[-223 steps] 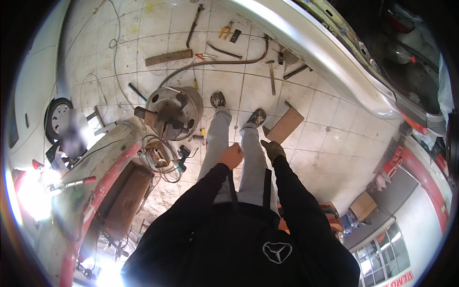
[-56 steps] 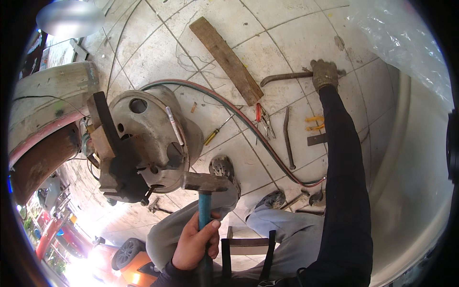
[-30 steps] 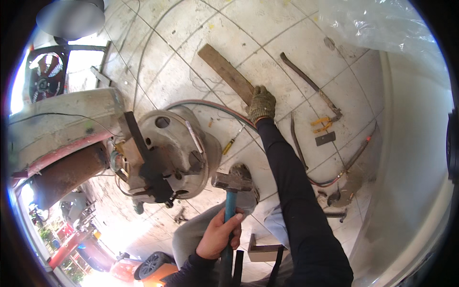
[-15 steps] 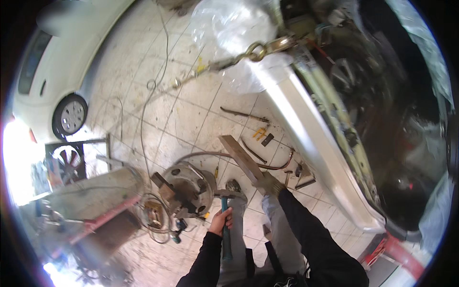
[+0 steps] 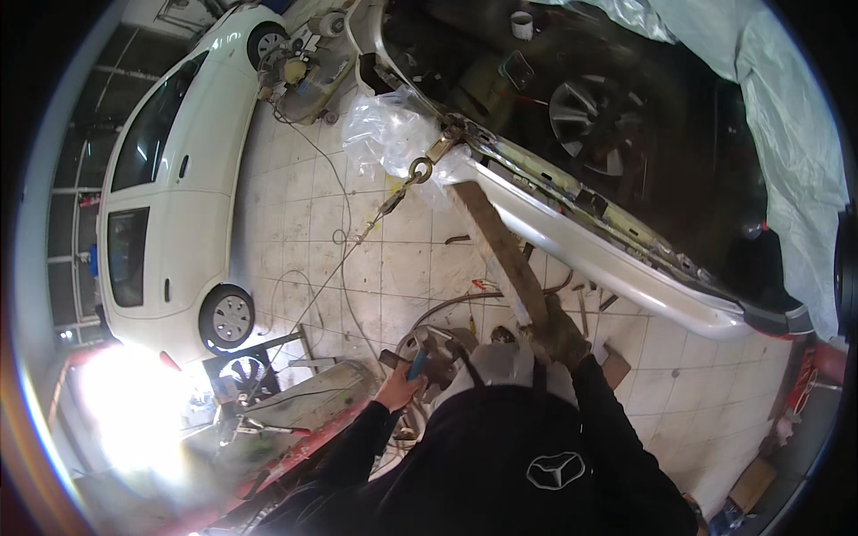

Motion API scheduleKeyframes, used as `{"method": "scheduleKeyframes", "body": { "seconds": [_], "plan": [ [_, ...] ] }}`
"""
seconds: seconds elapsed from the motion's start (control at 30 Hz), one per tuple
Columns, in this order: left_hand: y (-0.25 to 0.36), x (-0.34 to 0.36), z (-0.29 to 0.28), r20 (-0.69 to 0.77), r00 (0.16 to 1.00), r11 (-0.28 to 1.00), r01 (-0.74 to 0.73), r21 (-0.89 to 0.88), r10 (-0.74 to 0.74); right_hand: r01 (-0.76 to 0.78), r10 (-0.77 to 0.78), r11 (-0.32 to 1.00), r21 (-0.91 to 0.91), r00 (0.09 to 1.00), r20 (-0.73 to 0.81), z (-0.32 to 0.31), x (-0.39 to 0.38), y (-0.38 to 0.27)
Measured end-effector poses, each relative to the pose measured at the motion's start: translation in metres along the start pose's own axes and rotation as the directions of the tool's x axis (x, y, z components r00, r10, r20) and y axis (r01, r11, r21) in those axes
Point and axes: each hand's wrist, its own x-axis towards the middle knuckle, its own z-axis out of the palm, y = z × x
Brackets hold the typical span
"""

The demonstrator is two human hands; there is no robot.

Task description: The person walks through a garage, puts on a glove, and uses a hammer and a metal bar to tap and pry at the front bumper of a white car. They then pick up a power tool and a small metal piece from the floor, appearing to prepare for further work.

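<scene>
My left hand [image 5: 399, 389] is closed around the blue-green handle of a hammer [image 5: 417, 363], held low at my left side. In my gloved right hand [image 5: 563, 336] is a long wooden block [image 5: 506, 254], gripped near its lower end. The block slants away from me, and its far end overlaps the pale sill [image 5: 581, 259] of a stripped car body; whether they touch I cannot tell. Just beyond that end, a metal clamp [image 5: 443, 146] sits on the body, with a hook and ring [image 5: 420, 170] on a taut pulling line.
A white car [image 5: 183, 179] stands at the left. Clear plastic [image 5: 391, 129] bunches beside the clamp. A hose [image 5: 447, 306] and loose tools lie on the tiled floor. Left of me are a fan [image 5: 245, 375] and a red-edged metal panel [image 5: 344, 393].
The view has tilted up and shifted. The wooden block has come up closer to the sill and clamp in my right hand. My left hand still grips the hammer.
</scene>
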Motion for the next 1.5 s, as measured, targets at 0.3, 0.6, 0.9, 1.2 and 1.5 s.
{"method": "scheduleKeyframes", "body": {
  "seconds": [0.3, 0.6, 0.9, 1.2, 1.5],
  "plan": [
    [0.21, 0.017, -0.103, 0.03, 0.999, 0.995, 0.045, -0.093, -0.042, 0.046, -0.051, 0.999, -0.026, 0.973, -0.227, -0.074, 0.083, -0.051],
    [0.403, 0.142, -0.223, 0.006, 0.977, 0.942, -0.206, 0.264, 0.212, -0.096, 0.044, 0.975, -0.202, 0.968, -0.247, -0.137, 0.221, -0.126],
    [0.579, 0.318, -0.3, 0.232, 0.912, 0.799, -0.409, 0.441, 0.339, -0.258, 0.207, 0.911, -0.32, 0.961, -0.185, -0.141, 0.306, -0.18],
    [0.664, 0.436, -0.281, 0.341, 0.918, 0.54, -0.396, 0.743, 0.205, -0.111, 0.032, 0.922, -0.371, 0.977, -0.213, -0.16, 0.336, -0.151],
    [0.71, 0.483, -0.266, 0.37, 0.922, 0.482, -0.378, 0.791, 0.116, -0.103, 0.079, 0.896, -0.433, 0.994, -0.074, -0.183, 0.345, -0.132]
  ]
}}
